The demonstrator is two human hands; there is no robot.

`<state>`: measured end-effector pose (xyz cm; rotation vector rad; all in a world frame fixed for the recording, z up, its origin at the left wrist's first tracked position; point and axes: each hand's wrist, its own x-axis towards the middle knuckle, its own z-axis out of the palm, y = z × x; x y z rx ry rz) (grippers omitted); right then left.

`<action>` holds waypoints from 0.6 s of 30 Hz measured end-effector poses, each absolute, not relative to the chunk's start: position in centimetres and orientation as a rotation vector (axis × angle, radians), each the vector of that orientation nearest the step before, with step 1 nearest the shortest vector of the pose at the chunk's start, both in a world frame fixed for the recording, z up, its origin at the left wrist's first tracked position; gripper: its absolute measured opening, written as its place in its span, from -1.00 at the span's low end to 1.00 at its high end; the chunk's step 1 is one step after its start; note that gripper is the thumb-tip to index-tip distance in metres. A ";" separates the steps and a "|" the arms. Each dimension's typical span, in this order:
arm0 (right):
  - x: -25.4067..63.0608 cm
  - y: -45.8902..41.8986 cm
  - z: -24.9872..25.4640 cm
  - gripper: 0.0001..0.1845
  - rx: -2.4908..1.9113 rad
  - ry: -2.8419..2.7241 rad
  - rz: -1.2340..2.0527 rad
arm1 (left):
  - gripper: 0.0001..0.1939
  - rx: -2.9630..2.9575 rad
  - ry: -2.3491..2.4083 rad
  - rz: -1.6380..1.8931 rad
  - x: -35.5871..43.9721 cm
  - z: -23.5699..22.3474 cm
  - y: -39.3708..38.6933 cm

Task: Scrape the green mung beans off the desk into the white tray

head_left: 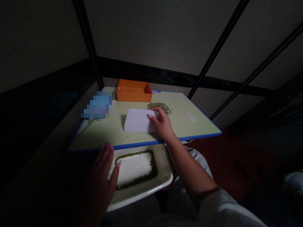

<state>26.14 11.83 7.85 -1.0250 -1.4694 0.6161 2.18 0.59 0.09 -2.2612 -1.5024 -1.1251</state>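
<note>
My right hand (pixel 163 124) grips the right edge of a white flat card (pixel 138 120) that stands on the pale green table (pixel 180 126), just in front of a small heap of green grains (pixel 160 107). My left hand (pixel 104 165) holds the left rim of a white tray (pixel 144 186) kept below the table's near blue edge, thumb over the rim. Green grains (pixel 142 178) lie in a ring around the tray's well.
An orange box (pixel 133 90) stands at the table's back edge. A blurred blue object (pixel 97 105) with a cable lies at the back left. A small white powdery patch (pixel 190 115) sits at the right. Dark metal bars and a wall rise behind.
</note>
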 end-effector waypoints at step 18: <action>26.5 11.5 7.9 -0.84 -0.970 -1.576 0.794 | -0.33 -2.274 -1.494 -1.122 2.1 0.0 0.6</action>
